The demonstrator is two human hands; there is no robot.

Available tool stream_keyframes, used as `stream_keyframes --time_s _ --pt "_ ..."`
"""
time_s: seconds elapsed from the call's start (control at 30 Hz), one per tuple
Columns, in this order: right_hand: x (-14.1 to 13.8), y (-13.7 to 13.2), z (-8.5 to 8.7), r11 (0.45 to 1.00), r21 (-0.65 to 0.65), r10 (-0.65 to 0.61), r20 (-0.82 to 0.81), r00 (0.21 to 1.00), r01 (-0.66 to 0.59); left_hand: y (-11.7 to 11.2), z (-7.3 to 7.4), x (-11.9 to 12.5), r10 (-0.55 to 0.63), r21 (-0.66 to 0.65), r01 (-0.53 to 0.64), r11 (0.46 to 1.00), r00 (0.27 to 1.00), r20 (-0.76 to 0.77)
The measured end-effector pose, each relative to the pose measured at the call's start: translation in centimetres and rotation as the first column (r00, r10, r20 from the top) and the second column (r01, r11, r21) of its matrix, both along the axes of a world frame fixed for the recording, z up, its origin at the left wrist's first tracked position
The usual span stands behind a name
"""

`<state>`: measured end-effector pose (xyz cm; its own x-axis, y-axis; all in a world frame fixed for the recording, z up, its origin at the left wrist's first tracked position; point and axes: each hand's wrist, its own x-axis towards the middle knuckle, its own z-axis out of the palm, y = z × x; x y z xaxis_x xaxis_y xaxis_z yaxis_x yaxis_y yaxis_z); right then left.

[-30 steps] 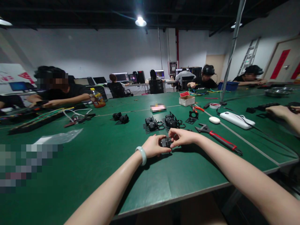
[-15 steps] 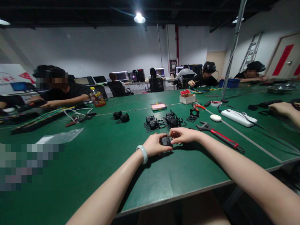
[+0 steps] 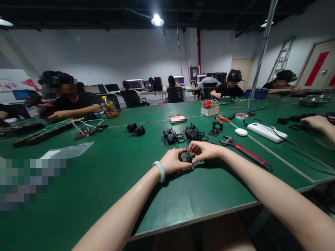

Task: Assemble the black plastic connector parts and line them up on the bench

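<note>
Between my two hands is a small black part (image 3: pixel 185 157) with a blocky body, held just over the green table. My left hand (image 3: pixel 172 161), with a pale bangle at the wrist, grips it from the left between thumb and fingers. From the right, my right hand (image 3: pixel 203 151) pinches its other side with curled fingers. What the fingertips touch is partly hidden. Just beyond my hands lie similar black assemblies (image 3: pixel 171 136) with flat slotted plates and rings. A black bracket (image 3: pixel 216 129) with a round hole stands to their right.
An adjustable wrench (image 3: pixel 246 152) with red-black handle lies right of my hands. Beyond it are a white oval object (image 3: pixel 241 132), a white power bank (image 3: pixel 267 132) and a small box (image 3: pixel 209 110). Black parts (image 3: pixel 136 129) lie left. Co-workers sit around the green table (image 3: pixel 110 188).
My right hand's fingers have shifted slightly on the black part, with the knuckles a little higher. My left hand keeps its grip. The co-worker at left has raised a hand.
</note>
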<state>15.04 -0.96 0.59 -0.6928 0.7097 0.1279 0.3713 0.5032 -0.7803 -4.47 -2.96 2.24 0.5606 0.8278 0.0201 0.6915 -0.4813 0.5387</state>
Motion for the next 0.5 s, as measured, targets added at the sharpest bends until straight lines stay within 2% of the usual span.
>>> stream_keyframes --time_s 0.27,0.5 --pt "-0.12 -0.12 0.04 1.0 -0.007 0.019 -0.029 0.999 -0.019 0.03 -0.31 -0.04 0.01 0.04 -0.009 0.999 1.0 -0.015" --pt "-0.16 -0.11 0.04 1.0 0.005 0.008 -0.022 1.0 -0.008 -0.12 -0.01 0.1 0.012 0.011 -0.012 1.0 1.0 -0.008"
